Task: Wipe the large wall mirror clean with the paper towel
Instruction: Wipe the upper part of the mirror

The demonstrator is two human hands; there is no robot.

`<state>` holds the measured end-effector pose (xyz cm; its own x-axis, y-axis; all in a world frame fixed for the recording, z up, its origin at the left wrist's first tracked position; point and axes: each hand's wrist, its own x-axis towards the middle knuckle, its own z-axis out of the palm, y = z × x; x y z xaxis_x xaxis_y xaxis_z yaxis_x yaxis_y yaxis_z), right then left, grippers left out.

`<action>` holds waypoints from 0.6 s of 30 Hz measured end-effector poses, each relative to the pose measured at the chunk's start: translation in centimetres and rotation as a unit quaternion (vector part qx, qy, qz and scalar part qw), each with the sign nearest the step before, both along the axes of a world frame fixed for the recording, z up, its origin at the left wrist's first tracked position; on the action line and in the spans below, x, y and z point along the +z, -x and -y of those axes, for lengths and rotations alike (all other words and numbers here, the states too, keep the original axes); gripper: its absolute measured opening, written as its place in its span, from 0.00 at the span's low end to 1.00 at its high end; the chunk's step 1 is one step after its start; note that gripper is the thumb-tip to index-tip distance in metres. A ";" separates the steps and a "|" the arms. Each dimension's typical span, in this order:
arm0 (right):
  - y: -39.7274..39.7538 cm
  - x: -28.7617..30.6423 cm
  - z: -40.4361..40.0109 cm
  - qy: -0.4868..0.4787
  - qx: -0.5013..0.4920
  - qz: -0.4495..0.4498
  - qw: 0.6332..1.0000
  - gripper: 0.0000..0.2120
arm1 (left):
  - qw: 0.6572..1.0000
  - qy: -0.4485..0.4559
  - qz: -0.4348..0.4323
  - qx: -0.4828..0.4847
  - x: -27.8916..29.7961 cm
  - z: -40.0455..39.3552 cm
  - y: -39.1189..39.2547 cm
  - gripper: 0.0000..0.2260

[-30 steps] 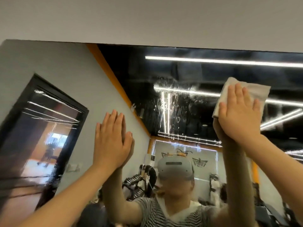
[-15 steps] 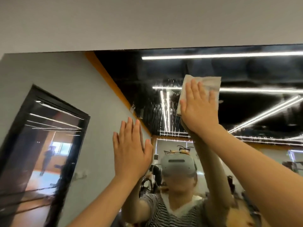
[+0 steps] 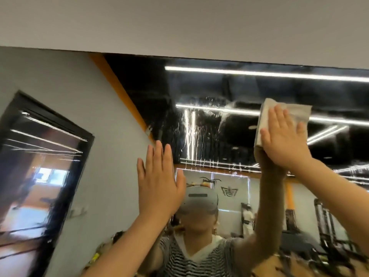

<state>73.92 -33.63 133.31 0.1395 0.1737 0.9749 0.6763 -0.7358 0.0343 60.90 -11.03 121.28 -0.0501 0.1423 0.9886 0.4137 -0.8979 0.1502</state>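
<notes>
Since half a second before, the right hand and its towel had slid to the right across the glass, away from the streaked patch, while the left hand had stayed flat at about the same place.

Fingers of the right hand were straight and slightly spread, pressing the paper towel flat against the mirror; they held it by pressure, not by curling round it. The folded, off-white towel showed above and to the left of the fingertips, high on the glass and not far below the mirror's top edge. Fingers of the left hand were also straight and close together, with the thumb apart, the palm laid on the glass lower down and to the left, holding nothing.

Between the two hands, wet streaks and droplets ran down the glass and caught the reflected light strips. Below them the mirror showed the person's reflection, in a grey headset and a striped top. At the left a dark-framed doorway was reflected in a grey wall, and a plain wall rose above the mirror.
</notes>
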 end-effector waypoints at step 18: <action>6.8 1.9 -12.4 0.087 0.040 0.112 0.989 0.28 | 0.998 -0.024 0.018 0.046 0.2 -0.6 -0.5 0.28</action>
